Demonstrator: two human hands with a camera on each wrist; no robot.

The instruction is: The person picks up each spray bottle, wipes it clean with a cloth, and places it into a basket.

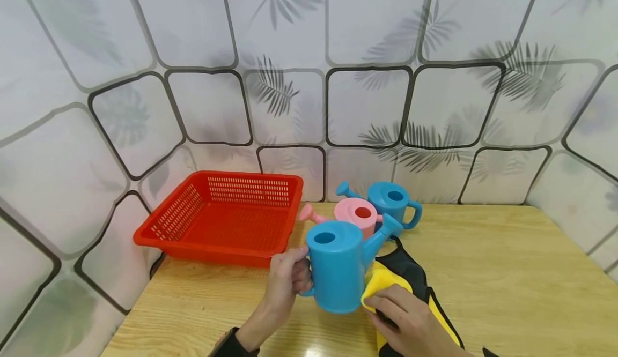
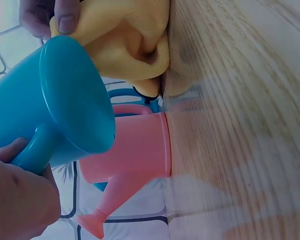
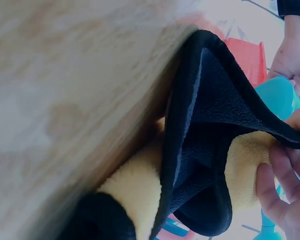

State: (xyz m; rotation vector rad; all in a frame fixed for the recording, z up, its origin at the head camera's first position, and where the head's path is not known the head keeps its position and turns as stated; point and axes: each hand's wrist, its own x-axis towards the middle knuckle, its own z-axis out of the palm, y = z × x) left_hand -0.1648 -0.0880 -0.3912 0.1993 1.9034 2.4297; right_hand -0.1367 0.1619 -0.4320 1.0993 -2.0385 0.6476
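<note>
A blue watering can (image 1: 338, 276) is lifted over the table, its spout pointing right. My left hand (image 1: 285, 279) grips it by the handle; in the left wrist view its smooth underside (image 2: 82, 95) is tilted toward the camera. My right hand (image 1: 412, 319) pinches a yellow and black cloth (image 1: 385, 281) close against the can's lower right side. The rest of the cloth trails down onto the table, and the right wrist view shows its black side (image 3: 215, 105) hanging in folds. Just behind the held can stands a pink watering can (image 1: 351, 207), partly hidden by it.
Farther back stands another blue watering can (image 1: 386, 201), behind the pink one. A red plastic basket (image 1: 217, 255) with slotted walls sits at the left of the wooden table (image 1: 507, 282). A patterned white covering (image 1: 289, 105) rises behind and at both sides.
</note>
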